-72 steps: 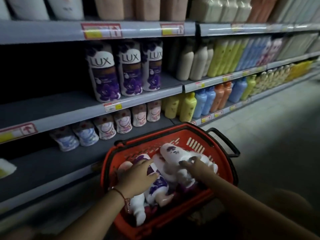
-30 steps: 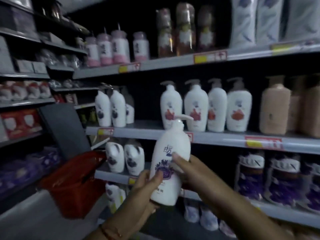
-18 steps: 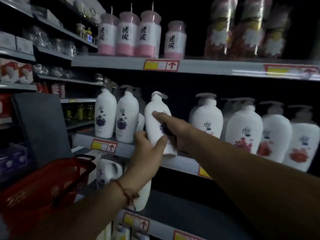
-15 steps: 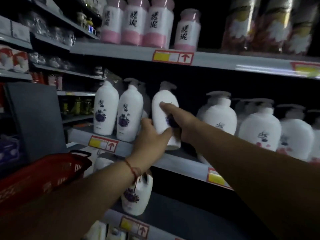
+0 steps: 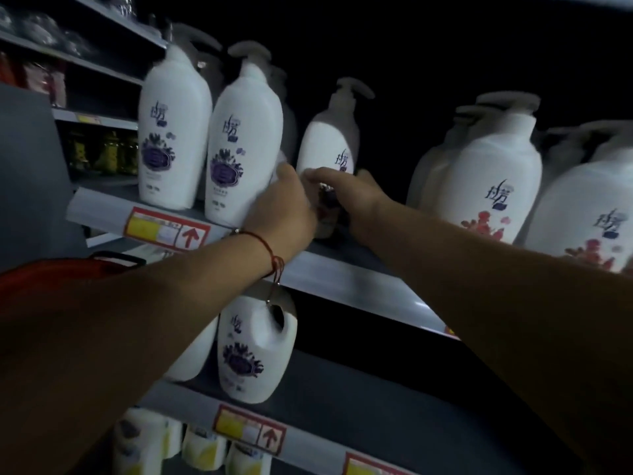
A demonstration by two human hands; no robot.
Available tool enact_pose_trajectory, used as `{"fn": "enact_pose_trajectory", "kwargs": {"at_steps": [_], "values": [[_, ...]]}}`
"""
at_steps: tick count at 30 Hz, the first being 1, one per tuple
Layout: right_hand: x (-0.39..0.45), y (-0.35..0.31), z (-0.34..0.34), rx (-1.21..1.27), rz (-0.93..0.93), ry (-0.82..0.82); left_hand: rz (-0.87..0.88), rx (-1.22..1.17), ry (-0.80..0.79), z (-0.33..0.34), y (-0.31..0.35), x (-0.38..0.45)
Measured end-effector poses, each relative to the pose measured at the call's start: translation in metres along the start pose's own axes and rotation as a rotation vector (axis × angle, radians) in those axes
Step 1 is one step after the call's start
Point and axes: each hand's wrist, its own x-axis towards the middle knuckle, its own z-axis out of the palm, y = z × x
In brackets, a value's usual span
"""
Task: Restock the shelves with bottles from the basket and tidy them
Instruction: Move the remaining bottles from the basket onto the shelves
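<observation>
A white pump bottle with a purple flower label (image 5: 327, 145) stands on the middle shelf (image 5: 342, 272), set back from the edge. My left hand (image 5: 284, 204) grips its lower left side. My right hand (image 5: 346, 192) wraps round its lower front and right side. Two matching purple-label pump bottles (image 5: 173, 138) (image 5: 245, 145) stand at the shelf's front edge just left of it. The red basket (image 5: 51, 272) shows at the far left behind my left forearm; its contents are hidden.
White pump bottles with red flower labels (image 5: 493, 180) fill the same shelf to the right. A white handled jug (image 5: 255, 351) stands on the shelf below. Small yellow-labelled packs (image 5: 202, 447) sit on the lowest shelf. A grey panel (image 5: 30, 173) stands at the left.
Both hands took a white purple-label bottle out of the basket, raised it and carried it to the middle shelf. Since half a second ago it has gone further back on the shelf.
</observation>
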Motion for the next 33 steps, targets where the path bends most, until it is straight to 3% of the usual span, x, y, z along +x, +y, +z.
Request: {"fn": "enact_pose_trajectory", "kwargs": {"at_steps": [6,9,12,15,18,21,26,31,33], "values": [[-0.016,-0.01,-0.003,0.04,0.05,0.046,0.018,0.236,-0.169,-0.015,0.001,-0.001],[-0.057,-0.019,-0.024,-0.018,0.005,-0.02,0.199,0.313,-0.117,-0.041,0.006,-0.031],[-0.123,-0.012,-0.064,-0.114,-0.095,-0.196,0.295,0.043,-0.102,-0.063,0.013,-0.09],[-0.199,0.012,-0.117,-0.27,-0.065,-0.347,0.175,-0.203,-0.409,-0.057,0.025,-0.162],[-0.272,0.059,-0.18,-0.555,0.08,-0.424,0.092,-0.154,-0.809,-0.027,0.042,-0.234],[-0.341,0.117,-0.246,-0.689,0.286,-0.365,0.109,-0.096,-1.019,0.014,0.062,-0.31],[-0.442,0.206,-0.338,-0.784,0.507,-0.234,0.23,-0.097,-1.105,0.078,0.088,-0.412],[-0.503,0.272,-0.404,-0.843,0.787,-0.011,0.373,-0.155,-1.217,0.124,0.102,-0.462],[-0.509,0.282,-0.421,-0.927,0.78,0.077,0.419,-0.139,-1.212,0.14,0.105,-0.476]]}}
